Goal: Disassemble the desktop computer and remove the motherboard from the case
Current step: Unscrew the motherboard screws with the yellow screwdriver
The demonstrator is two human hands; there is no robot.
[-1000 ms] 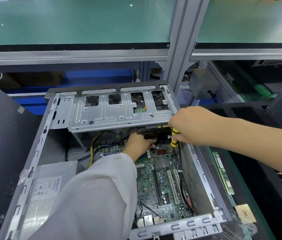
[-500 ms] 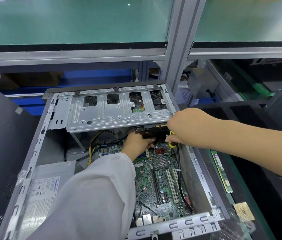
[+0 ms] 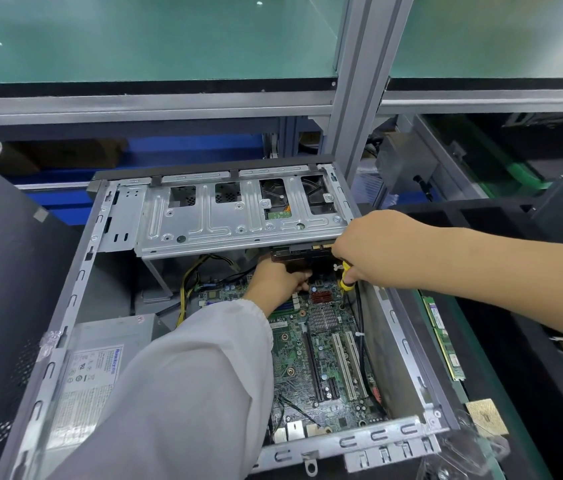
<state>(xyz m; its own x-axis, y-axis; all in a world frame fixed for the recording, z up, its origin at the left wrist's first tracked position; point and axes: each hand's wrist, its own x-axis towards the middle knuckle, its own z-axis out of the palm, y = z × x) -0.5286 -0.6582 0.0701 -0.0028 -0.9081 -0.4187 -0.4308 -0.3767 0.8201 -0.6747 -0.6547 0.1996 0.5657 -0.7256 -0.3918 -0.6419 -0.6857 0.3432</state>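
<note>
From the head camera, the open grey metal computer case [image 3: 76,299] lies flat on the bench. The green flat motherboard [image 3: 321,358] is still inside it, low in the case at about 5 o'clock from the middle of the picture. Its long side runs from 12 o'clock to 6 o'clock.

The left hand [image 3: 278,280], on an arm in a white sleeve [image 3: 183,393], reaches in under the silver metal drive tray [image 3: 238,216]. It grips the near edge of a dark flat drive [image 3: 294,259] that sticks out from under the tray. The fingertips are hidden, so I can only guess how tight the hold is.

The right hand [image 3: 373,249] comes in from 3 o'clock. Its fingers are curled round a yellow-and-black screwdriver [image 3: 345,280], held point down. The tip seems to sit at the top right corner of the motherboard, next to a small red finned block [image 3: 321,296].

The board lies right below both hands, toward 6 o'clock. The right hand with the tool is closer to the board's far corner, so it looks best placed to work the screws there. The dark drive hangs over that corner and will likely get in the way of lifting the board.

A grey box power supply [image 3: 100,358] sits at 8 o'clock. A green memory stick [image 3: 444,341] lies outside the case at 4 o'clock.
</note>
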